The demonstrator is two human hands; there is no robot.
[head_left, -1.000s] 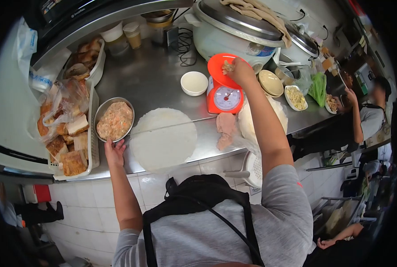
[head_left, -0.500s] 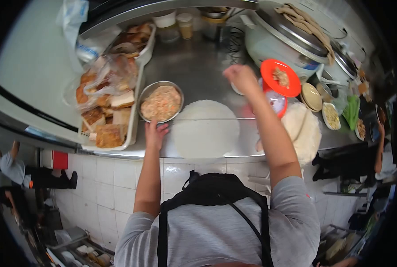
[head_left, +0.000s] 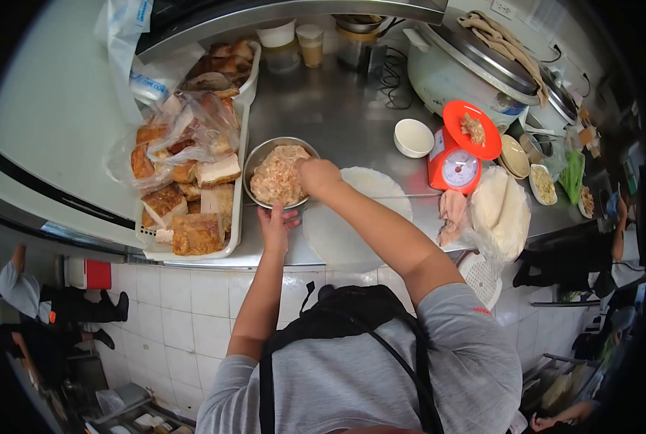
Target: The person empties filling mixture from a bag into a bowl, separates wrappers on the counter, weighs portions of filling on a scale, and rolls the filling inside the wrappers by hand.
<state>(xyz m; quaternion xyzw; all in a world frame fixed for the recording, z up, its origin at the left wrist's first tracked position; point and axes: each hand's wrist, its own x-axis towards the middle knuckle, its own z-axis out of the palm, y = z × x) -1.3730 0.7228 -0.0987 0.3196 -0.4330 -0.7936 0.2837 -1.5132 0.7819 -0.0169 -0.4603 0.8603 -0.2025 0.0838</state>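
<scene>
A steel bowl [head_left: 247, 175] holds a mound of pinkish minced filling [head_left: 278, 173] with orange bits. My left hand [head_left: 274, 223] grips its near rim from below, some fingers spread. Over the bowl's right side, my right hand [head_left: 320, 178] is curled against the filling; its fingertips are hidden, so I cannot make out what they hold. Partly under my right forearm lies a thin, round, whitish wrapper sheet [head_left: 352, 231]. A red kitchen scale [head_left: 444, 171] at the right carries a small lump of filling [head_left: 473, 129] on its red pan.
A white crate [head_left: 237, 210] of browned meat blocks stands left. Beside the scale are a small white bowl [head_left: 413, 138], a pink cloth [head_left: 452, 217] and a bagged stack of pale sheets [head_left: 500, 210]. A large lidded pot [head_left: 460, 72] sits behind. Other people are at both sides.
My right hand has moved left from beside the small white bowl to the filling. My left hand stays at the steel bowl's rim. The view has shifted slightly.
</scene>
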